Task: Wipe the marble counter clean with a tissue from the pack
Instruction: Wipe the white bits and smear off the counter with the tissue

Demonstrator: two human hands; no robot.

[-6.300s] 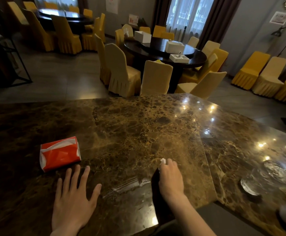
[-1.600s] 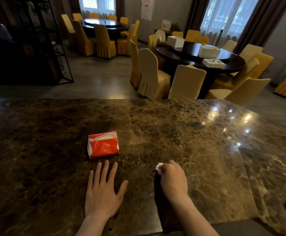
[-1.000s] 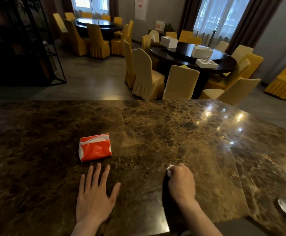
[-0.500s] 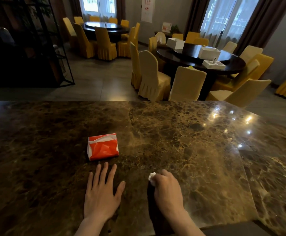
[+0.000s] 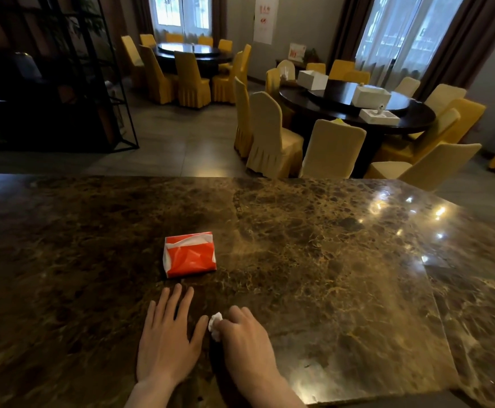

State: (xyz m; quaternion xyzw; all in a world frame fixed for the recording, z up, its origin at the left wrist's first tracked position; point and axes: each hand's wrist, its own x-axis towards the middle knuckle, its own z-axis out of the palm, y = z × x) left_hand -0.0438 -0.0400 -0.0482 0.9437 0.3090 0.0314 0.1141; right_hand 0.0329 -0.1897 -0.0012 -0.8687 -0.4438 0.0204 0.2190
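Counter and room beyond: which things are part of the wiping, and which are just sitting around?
Part of the job:
- marble counter
- wadded tissue under the right hand
- red tissue pack
- left hand, flat on the counter

Just there:
- round dining table with white boxes
- covered chairs
- black shelf frame

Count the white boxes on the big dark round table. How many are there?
3. One white box sits at the round table's far left, one in the middle on the raised centre, and a flatter one near its front edge. Chairs may hide more.
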